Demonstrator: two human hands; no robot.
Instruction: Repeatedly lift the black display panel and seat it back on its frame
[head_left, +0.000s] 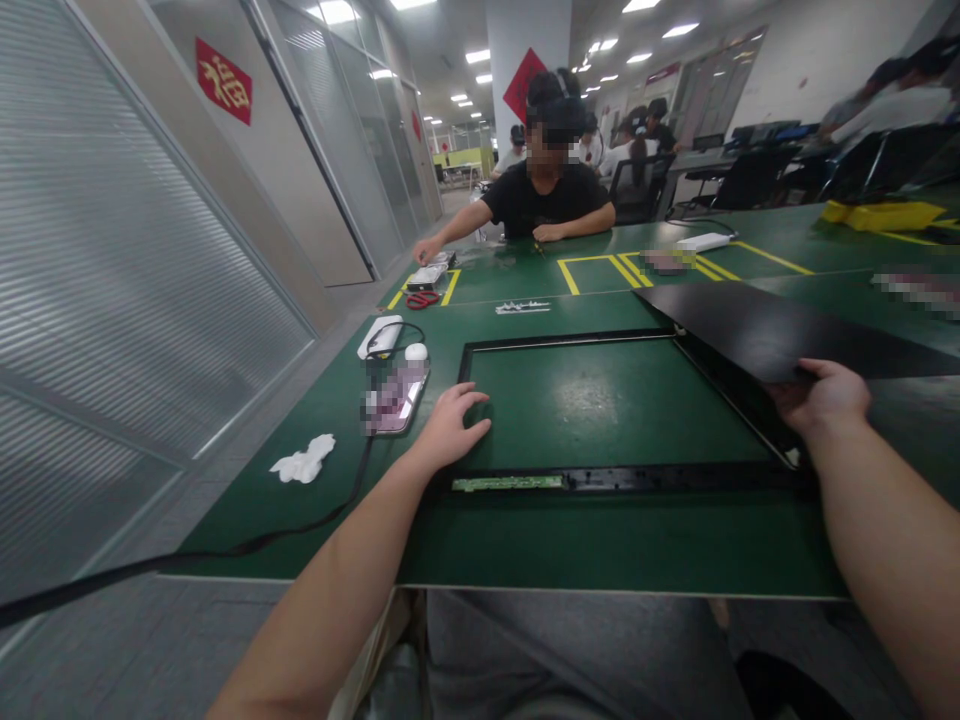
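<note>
A thin black rectangular frame (682,478) lies flat on the green table, with a narrow green circuit board (508,484) in its near side at the left. My left hand (454,424) rests over the frame's left side, thumb and fingers apart. My right hand (829,398) grips the near edge of a flat black panel (787,325), some fingers hidden beneath it. That panel is tilted above the frame's right side and reaches out to the right. Through the frame's opening the bare tabletop shows.
Left of the frame are a phone (405,397), a round white object (415,352), a white power bank (380,337) with a cable, and crumpled tissue (304,460). Beyond lie small white strips (523,307) and red-handled scissors (422,299). A person (551,195) sits opposite, reaching toward a box.
</note>
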